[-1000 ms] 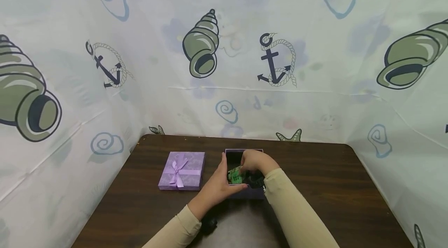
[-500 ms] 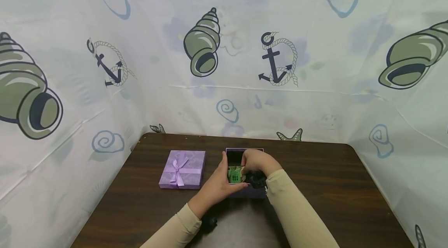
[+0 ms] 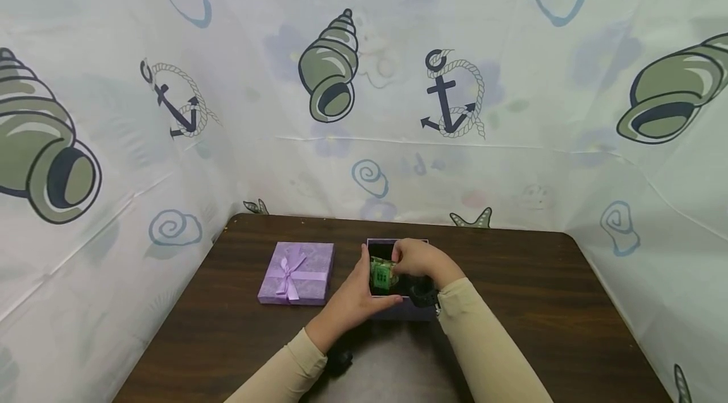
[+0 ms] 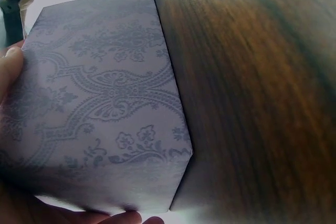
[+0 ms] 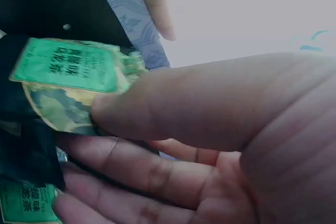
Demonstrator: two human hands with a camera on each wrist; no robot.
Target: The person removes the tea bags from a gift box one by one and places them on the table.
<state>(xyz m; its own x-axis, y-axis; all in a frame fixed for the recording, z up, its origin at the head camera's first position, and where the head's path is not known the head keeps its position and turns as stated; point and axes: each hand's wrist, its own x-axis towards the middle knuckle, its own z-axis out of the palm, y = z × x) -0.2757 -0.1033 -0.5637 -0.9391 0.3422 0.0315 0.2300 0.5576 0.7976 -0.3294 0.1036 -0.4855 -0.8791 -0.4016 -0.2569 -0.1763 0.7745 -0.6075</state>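
A purple patterned gift box stands on the table, its top uncovered. My left hand grips the box by its left side and front, thumb along the near rim. In the left wrist view the box's floral wall fills much of the frame. My right hand reaches into the box and pinches a green tea packet between thumb and fingers. Another packet with a green label shows below it in the right wrist view. Much of the box's dark inside is hidden by my right hand.
The box's lid, purple with a ribbon bow, lies on the table to the left. A dark wooden tabletop spreads around, backed by a patterned cloth. Black bands sit at both wrists.
The tea packet has shifted slightly up and away from the box's near wall in my right hand. My left hand stays on the box. The head view has tilted a little.
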